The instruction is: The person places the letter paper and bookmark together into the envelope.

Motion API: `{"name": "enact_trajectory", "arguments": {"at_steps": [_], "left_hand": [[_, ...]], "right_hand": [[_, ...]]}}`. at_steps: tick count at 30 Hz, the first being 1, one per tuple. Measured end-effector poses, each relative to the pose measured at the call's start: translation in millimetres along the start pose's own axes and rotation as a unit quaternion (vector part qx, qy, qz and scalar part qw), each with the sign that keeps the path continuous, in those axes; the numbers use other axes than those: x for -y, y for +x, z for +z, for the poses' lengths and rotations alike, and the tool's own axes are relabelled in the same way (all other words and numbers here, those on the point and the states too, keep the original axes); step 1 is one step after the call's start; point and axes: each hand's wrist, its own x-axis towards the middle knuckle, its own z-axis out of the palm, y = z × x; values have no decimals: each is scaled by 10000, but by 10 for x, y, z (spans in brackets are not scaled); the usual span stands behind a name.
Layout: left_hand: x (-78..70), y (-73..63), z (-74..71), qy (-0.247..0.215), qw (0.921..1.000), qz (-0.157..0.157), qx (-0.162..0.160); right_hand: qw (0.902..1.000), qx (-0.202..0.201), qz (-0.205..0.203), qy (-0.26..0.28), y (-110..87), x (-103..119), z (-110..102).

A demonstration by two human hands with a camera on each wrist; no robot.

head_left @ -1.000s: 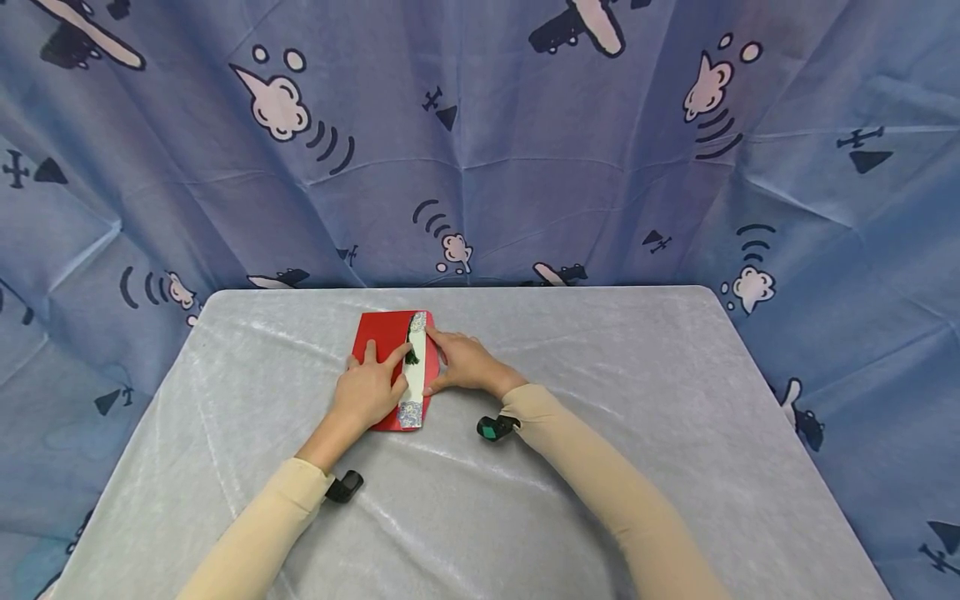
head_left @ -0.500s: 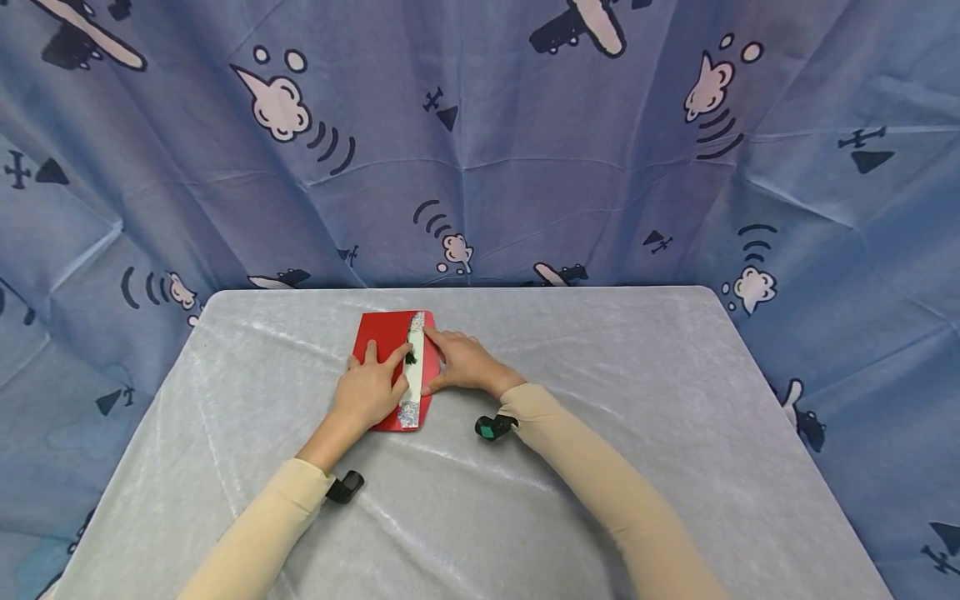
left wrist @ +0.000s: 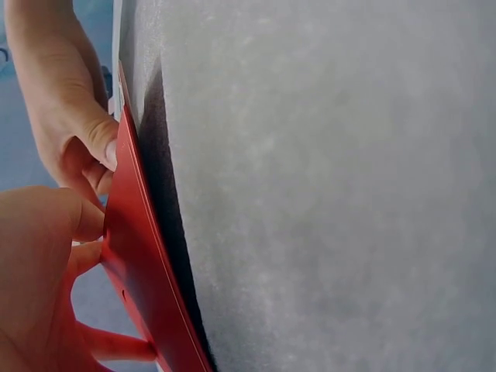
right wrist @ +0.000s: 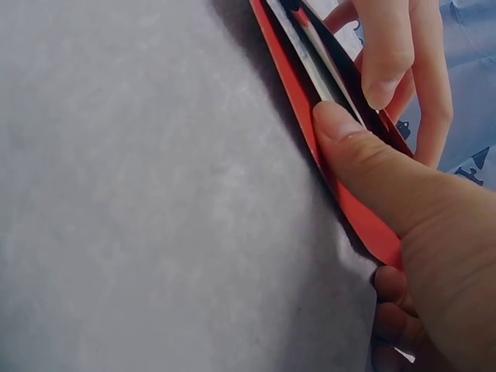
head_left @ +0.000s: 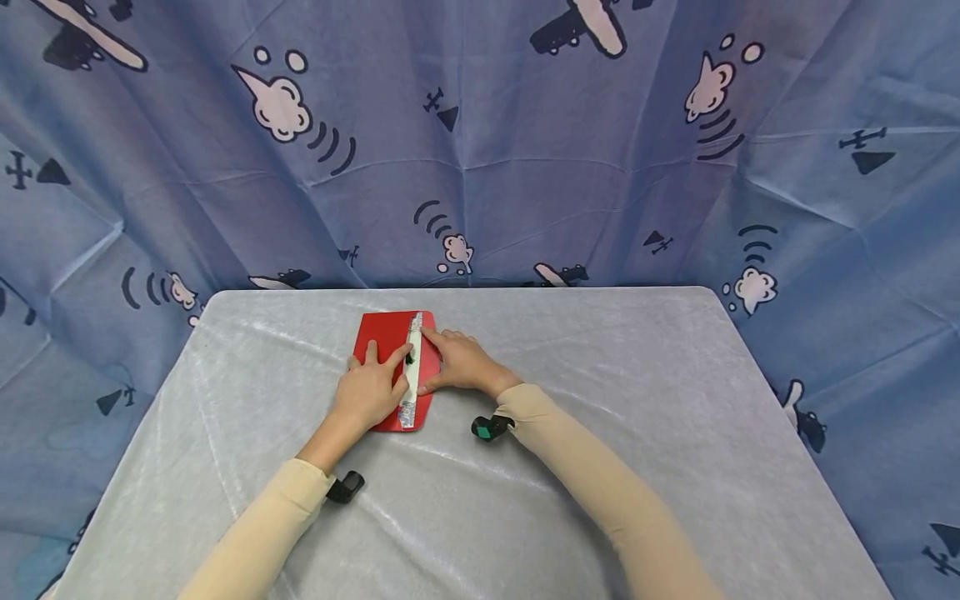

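A red envelope point(head_left: 384, 327) lies on the table, its flap point(head_left: 430, 360) spread to the right. Out of its mouth shows a strip of a white card point(head_left: 413, 375) with silvery glittery ends and a small dark motif; the rest is hidden inside. My left hand point(head_left: 367, 393) rests on the envelope with fingers spread, index and thumb at the mouth's edge. My right hand point(head_left: 467, 364) reaches over the flap, thumb and index fingertips against the card's outer edge. In the right wrist view, the right thumb point(right wrist: 368, 159) presses on the card point(right wrist: 308, 60) between the envelope's parted layers.
A pale grey cloth covers the table point(head_left: 600, 358). Behind it hangs a blue curtain point(head_left: 510, 200) printed with planes and clouds. Each wrist carries a small black camera, one on the left point(head_left: 345, 487) and one on the right point(head_left: 491, 427).
The card has slid left, further into the envelope, and its visible strip is narrower. My right hand has moved slightly left with it. The left hand has stayed in place.
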Motion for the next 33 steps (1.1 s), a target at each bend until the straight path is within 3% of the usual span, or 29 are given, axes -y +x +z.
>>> {"name": "enact_trajectory", "arguments": {"at_steps": [33], "left_hand": [[9, -1, 6, 32, 9999, 71, -81]], "right_hand": [[9970, -375, 316, -607, 11, 152, 53]]}}
